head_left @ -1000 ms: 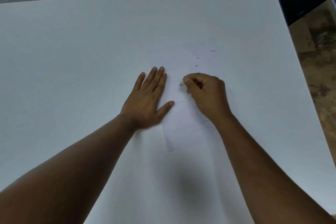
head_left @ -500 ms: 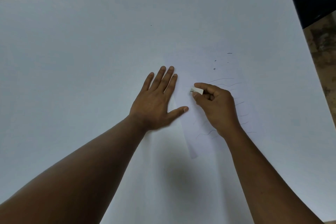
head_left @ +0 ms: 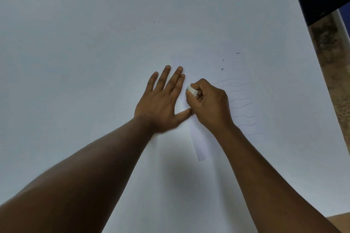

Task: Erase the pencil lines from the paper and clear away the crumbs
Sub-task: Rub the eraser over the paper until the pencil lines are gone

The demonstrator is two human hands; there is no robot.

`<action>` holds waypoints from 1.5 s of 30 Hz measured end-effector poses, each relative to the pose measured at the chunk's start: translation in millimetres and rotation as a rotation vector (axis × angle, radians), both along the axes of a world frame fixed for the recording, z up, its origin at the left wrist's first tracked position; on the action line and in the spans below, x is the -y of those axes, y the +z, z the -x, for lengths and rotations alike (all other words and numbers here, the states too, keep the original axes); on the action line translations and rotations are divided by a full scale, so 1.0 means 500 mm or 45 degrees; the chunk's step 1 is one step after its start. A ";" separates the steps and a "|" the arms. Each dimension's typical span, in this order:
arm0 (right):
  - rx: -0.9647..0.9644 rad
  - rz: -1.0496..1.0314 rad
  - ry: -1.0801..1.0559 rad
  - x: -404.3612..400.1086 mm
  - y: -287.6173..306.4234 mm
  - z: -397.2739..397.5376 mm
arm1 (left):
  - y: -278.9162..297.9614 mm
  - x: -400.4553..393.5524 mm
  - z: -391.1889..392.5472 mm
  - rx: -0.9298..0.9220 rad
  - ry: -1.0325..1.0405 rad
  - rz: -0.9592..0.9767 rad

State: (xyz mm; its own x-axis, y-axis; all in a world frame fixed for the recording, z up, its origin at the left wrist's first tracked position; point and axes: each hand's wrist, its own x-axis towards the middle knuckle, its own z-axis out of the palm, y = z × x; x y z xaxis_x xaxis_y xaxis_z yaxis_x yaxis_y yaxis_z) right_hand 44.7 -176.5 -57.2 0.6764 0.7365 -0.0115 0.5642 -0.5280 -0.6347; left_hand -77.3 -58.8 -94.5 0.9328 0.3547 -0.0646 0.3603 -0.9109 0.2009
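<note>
Head view: since half a second ago, the right hand (head_left: 208, 106) has shifted left toward the left hand (head_left: 161, 104), uncovering more of the wavy pencil lines (head_left: 242, 100) on its right. Its fingers curl tight around the white eraser (head_left: 192, 90), which pokes out at the fingertips just beside the left hand's fingers. The left hand lies flat with fingers straight, pressing the paper (head_left: 198, 145) on the white bench (head_left: 94, 62). Dark crumbs (head_left: 222, 69) sit beyond the lines.
</note>
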 end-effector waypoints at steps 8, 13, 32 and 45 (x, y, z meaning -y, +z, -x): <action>0.174 0.056 0.062 -0.009 0.000 -0.006 | -0.002 0.000 0.000 -0.009 -0.007 -0.028; 0.084 0.032 -0.149 -0.015 -0.003 -0.016 | 0.004 -0.001 -0.002 -0.053 0.000 -0.030; 0.225 0.138 -0.158 -0.008 -0.006 -0.015 | 0.001 -0.001 -0.001 -0.048 0.006 -0.033; 0.234 0.102 0.025 -0.025 -0.004 0.019 | 0.003 -0.006 -0.001 -0.050 -0.029 -0.012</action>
